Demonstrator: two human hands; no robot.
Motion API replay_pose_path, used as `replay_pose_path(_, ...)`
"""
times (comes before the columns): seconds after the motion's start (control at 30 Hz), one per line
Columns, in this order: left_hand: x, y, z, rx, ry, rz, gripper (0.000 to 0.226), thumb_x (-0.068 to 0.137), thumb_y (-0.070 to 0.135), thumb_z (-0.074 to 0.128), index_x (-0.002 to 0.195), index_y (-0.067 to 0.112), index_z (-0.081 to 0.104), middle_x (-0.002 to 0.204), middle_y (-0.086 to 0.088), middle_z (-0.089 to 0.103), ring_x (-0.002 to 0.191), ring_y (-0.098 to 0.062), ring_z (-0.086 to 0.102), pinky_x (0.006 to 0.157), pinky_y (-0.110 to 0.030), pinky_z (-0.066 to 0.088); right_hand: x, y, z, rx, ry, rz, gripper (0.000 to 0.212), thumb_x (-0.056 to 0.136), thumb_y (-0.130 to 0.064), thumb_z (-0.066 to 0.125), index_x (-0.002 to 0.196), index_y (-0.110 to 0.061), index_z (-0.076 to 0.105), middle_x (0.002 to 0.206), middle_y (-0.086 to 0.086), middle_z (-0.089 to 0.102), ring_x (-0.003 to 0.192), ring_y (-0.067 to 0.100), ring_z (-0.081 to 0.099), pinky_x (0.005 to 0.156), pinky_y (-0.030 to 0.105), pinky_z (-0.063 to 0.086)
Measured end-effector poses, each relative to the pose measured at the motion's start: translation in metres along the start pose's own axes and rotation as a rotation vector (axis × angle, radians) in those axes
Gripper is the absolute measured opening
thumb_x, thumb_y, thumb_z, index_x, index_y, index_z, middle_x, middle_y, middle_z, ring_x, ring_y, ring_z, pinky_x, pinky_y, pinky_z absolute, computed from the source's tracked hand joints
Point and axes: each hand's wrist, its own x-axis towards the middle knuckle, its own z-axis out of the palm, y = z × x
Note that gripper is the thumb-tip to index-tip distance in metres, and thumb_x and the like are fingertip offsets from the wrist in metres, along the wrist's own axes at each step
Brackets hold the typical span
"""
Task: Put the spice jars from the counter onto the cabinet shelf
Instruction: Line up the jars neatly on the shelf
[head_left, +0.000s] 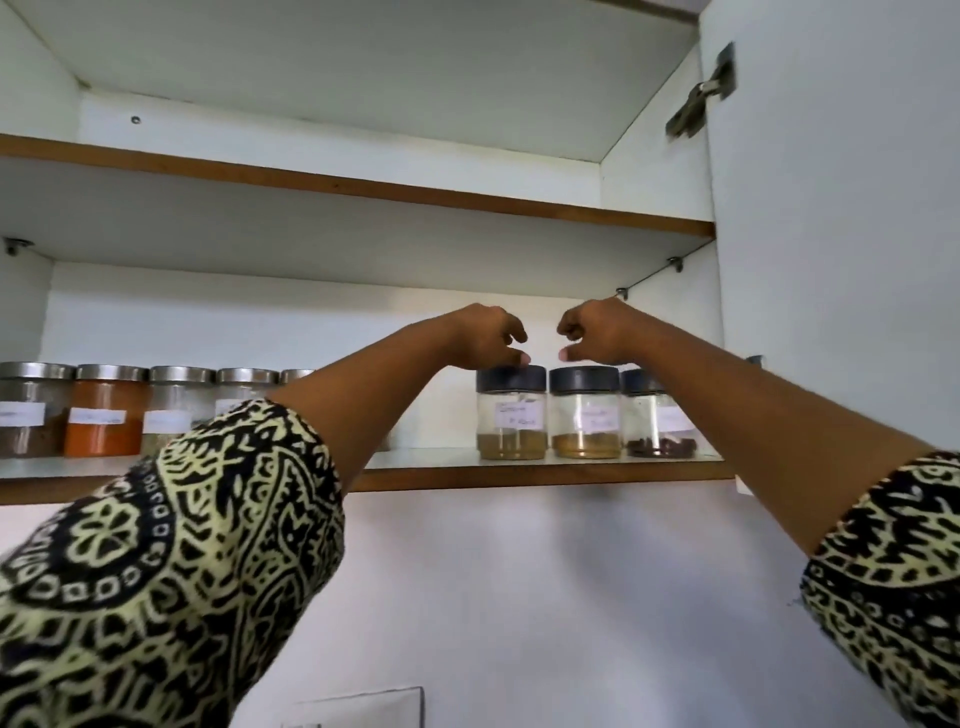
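Left hand (488, 338) pinches the black-lidded clear plastic jar (511, 413) on the white cabinet shelf (426, 460). Right hand (597, 332) hovers loosely curled, empty. Risk: a nudge topples neighbouring jars.

Three clear plastic spice jars with dark screw lids and white handwritten labels stand upright in a close row at the right end of the white cabinet shelf with a brown wooden front edge (519, 477). The left jar (511, 413) holds a shallow layer of olive-brown powder, the middle jar (586, 413) a shallow layer of golden-brown powder, and the right jar (657, 415) a few dark whole spices at the bottom. Their label writing is too blurred to read.
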Motion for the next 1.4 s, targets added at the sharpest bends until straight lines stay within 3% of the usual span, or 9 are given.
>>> replay_pose_path(0.1,0.009,0.012,0.006,0.039,-0.077,-0.037,0.042,0.093,0.034,0.054,0.131,0.014,0.053,0.132,-0.007,0.056,0.118,-0.024,0.052,0.096,-0.031,0.040,-0.010,0.023,0.005,-0.023,-0.131,-0.006,0.060,0.084,-0.030,0.067,0.137,-0.010,0.045,0.138,0.009,0.052,0.125,0.026,0.049,0.106,0.037,0.040)
replay_pose_path(0.2,0.013,0.013,0.012,0.095,-0.101,-0.072,0.037,0.093,0.030,0.055,0.124,0.012,0.059,0.125,-0.008,0.060,0.111,-0.024,0.054,0.085,-0.029,0.040,-0.013,0.038,0.017,-0.062,-0.202,-0.029,0.055,0.084,-0.024,0.069,0.132,-0.008,0.049,0.132,0.012,0.055,0.119,0.027,0.052,0.100,0.034,0.041)
replay_pose_path(0.57,0.024,-0.037,0.033,0.118,-0.097,-0.084,0.025,0.092,0.030,0.057,0.106,0.010,0.064,0.103,-0.007,0.064,0.084,-0.019,0.049,0.075,-0.028,0.037,0.026,0.021,0.057,-0.083,-0.160,-0.123,0.049,0.083,-0.023,0.069,0.127,-0.010,0.052,0.126,0.010,0.059,0.114,0.027,0.054,0.090,0.032,0.041)
replay_pose_path(0.73,0.027,-0.080,0.053,0.129,-0.067,-0.131,0.025,0.094,0.027,0.054,0.107,0.007,0.061,0.106,-0.009,0.063,0.085,-0.018,0.047,0.073,-0.026,0.033,0.053,-0.003,0.089,-0.047,-0.099,-0.168,0.044,0.082,-0.027,0.069,0.121,-0.012,0.054,0.117,0.010,0.062,0.106,0.027,0.056,0.079,0.029,0.038)
replay_pose_path(1.0,0.039,-0.130,0.072,0.086,-0.067,-0.169,0.028,0.094,0.025,0.055,0.116,0.007,0.059,0.113,-0.008,0.061,0.089,-0.015,0.047,0.076,-0.025,0.034,0.097,-0.031,0.121,-0.085,-0.091,-0.167,0.044,0.077,-0.032,0.073,0.113,-0.012,0.058,0.111,0.008,0.064,0.102,0.027,0.060,0.085,0.035,0.047)
replay_pose_path(1.4,0.047,-0.148,0.081,0.093,-0.054,-0.177,0.029,0.095,0.021,0.053,0.120,0.007,0.056,0.119,-0.009,0.060,0.092,-0.015,0.046,0.079,-0.025,0.034,0.120,-0.041,0.139,-0.107,-0.099,-0.180,0.045,0.077,-0.035,0.073,0.112,-0.011,0.058,0.110,0.010,0.063,0.102,0.028,0.059,0.079,0.032,0.043)
